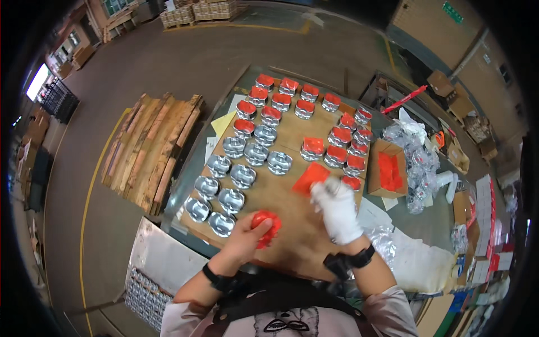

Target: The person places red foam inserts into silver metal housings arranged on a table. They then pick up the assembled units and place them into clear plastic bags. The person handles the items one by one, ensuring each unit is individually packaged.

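My bare left hand [245,238] is closed around a crumpled red plastic bundle [266,229] near the front of the cardboard-covered table. My right hand [337,210], in a white glove, is partly smeared by motion. Its fingers pinch the edge of a flat red plastic sheet [310,178] over the middle of the board. Left of the sheet stand bare silver pistons [243,176] in rows. Beyond and to the right, several pistons carry red plastic on top, among them a red-topped piston [312,148] just past the sheet.
A cardboard box [386,149] with red sheets inside stands right of the pistons, beside a heap of clear plastic bags [421,168]. Wooden pallets [151,151] lie on the floor at left. More pistons [143,297] fill a tray at lower left.
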`<state>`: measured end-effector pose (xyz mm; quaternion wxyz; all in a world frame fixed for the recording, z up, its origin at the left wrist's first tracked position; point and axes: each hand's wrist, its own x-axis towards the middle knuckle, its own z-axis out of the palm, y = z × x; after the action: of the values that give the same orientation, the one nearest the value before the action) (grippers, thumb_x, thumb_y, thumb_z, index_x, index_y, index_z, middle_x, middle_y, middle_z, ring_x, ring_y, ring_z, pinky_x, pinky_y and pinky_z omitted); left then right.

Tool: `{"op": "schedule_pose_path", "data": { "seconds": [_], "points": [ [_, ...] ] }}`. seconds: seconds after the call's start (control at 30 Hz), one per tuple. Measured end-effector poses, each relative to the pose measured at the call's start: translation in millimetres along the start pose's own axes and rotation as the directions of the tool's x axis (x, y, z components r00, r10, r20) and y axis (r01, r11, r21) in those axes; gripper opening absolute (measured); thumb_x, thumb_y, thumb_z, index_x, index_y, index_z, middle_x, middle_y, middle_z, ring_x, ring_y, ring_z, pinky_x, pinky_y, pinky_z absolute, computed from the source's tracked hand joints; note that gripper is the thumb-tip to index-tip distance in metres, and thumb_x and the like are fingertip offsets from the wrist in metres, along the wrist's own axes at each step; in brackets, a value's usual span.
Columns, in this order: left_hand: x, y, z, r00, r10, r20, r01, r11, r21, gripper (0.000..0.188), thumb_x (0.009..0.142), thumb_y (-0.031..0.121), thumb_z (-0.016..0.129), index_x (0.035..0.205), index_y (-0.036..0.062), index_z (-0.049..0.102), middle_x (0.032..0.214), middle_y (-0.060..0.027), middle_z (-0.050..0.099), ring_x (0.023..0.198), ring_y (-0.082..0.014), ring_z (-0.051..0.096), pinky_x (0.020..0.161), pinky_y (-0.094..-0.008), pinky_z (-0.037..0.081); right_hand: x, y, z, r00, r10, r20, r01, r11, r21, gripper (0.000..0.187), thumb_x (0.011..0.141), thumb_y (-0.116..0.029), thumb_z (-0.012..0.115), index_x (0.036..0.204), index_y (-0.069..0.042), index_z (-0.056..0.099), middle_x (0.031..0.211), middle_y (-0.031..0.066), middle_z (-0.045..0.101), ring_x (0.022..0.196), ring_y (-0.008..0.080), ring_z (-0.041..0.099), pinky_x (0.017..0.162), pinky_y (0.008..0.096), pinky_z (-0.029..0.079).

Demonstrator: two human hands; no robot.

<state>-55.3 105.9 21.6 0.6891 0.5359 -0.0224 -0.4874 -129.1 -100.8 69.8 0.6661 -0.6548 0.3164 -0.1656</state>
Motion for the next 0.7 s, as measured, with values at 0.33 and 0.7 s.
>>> {"op": "schedule_pose_path", "data": {
  "seconds": [0.33, 0.7],
  "points": [
    [-16.0, 84.5, -118.9, 1.0, -0.001, -0.022, -0.005, 0.956, -0.295, 0.03, 0.095, 0.015, 0.06, 0.122, 0.0034, 0.055, 0.106, -0.0102, 0.066, 0.092, -0.0224, 0.068, 0.068, -0.034, 0.061, 221.8, 33.4, 108.8, 0.873, -0.351, 0.34, 0.369, 0.017, -0.929, 0.011, 0.083, -0.015, 0.059, 0.089, -0.009, 0.066, 0.09, 0.0155, 0.068, 0.086, 0.0337, 0.068, 0.072, 0.046, 0.055],
    [33.8, 105.3, -124.5, 0.998, 0.01, 0.057, 0.011, 0.934, -0.356, 0.031, 0.096, 0.013, 0.059, 0.125, 0.0039, 0.053, 0.114, -0.0109, 0.063, 0.101, -0.0217, 0.065, 0.079, -0.0383, 0.06, 119.2, -8.1, 130.4, 0.968, -0.039, 0.247, 0.142, 0.898, -0.416, 0.026, 0.088, -0.018, 0.069, 0.106, 0.0, 0.065, 0.101, 0.0109, 0.067, 0.087, 0.0159, 0.065, 0.076, 0.0325, 0.053]
  ]
}}
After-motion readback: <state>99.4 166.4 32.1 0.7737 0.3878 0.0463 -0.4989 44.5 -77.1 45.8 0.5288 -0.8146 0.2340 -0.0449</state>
